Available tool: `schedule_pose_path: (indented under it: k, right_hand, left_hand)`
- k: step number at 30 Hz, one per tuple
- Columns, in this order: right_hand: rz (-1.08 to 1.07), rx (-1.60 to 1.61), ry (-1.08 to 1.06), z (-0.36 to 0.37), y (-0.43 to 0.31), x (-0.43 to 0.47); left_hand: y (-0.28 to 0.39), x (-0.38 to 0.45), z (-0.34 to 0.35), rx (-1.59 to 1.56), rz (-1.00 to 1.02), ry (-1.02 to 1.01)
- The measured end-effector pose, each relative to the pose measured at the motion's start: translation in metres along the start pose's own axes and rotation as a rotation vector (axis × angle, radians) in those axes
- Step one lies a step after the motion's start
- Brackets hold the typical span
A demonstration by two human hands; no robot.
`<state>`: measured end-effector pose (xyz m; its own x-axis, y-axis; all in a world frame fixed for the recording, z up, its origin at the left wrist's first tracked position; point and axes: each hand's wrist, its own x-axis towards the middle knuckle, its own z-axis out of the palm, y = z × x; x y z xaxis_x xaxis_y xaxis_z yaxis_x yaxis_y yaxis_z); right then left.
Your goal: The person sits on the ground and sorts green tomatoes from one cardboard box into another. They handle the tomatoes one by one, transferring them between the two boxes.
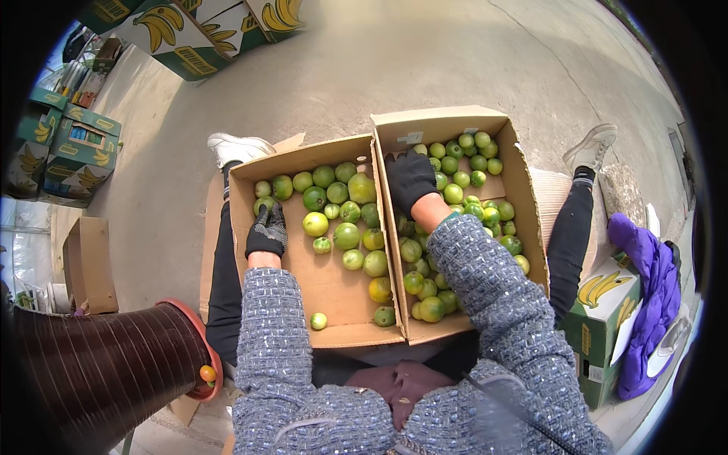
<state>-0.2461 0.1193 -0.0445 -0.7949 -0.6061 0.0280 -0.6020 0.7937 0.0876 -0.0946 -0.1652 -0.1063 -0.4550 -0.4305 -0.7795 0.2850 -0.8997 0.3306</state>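
Note:
Two cardboard boxes stand side by side between my legs, each holding green tomatoes. My left hand [267,230], in a black glove with a dotted palm, is in the left box [335,335], its fingertips against a green tomato [264,205] near the left wall; whether it grips the tomato cannot be told. In the right box [449,122] my gloved right hand [410,179] reaches down beside the shared wall, its fingers partly hidden and any hold unclear. A yellow-orange tomato [380,289] lies at the left box's right side, and a small green one [318,321] near its front edge.
A dark ribbed container with a red rim [213,347] lies at lower left, with an orange tomato [207,373] at its mouth. Banana boxes [187,40] stand at upper left, others [79,153] farther left. At right, a purple garment [648,307] hangs over a banana box [597,324].

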Motion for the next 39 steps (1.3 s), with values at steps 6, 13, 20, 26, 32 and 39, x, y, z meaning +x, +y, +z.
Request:
schedule_pose_path:
  k: [6,13,20,26,32,39]
  right_hand:
    - [0.016,0.169,0.098,-0.003,0.016,-0.025]
    - [0.028,0.944,0.535,-0.070,0.007,-0.071]
    - [-0.304,0.765,0.326,-0.098,-0.069,-0.115]
    - [-0.158,0.949,0.221,-0.103,-0.068,-0.129]
    - [-0.284,0.898,0.251,-0.074,-0.072,-0.143]
    - [-0.336,0.846,0.166,-0.078,-0.069,-0.141]
  left_hand:
    - [-0.008,-0.013,-0.014,0.105,-0.019,-0.123]
    - [-0.021,-0.078,-0.010,0.536,-0.138,-0.723]
    - [-0.044,-0.150,-0.011,0.702,-0.218,-1.076]
    - [-0.011,-0.084,-0.017,0.547,-0.043,-0.566]
    - [-0.020,-0.015,-0.011,0.554,0.116,-0.236]
    - [-0.044,0.007,-0.005,0.627,0.368,-0.209]
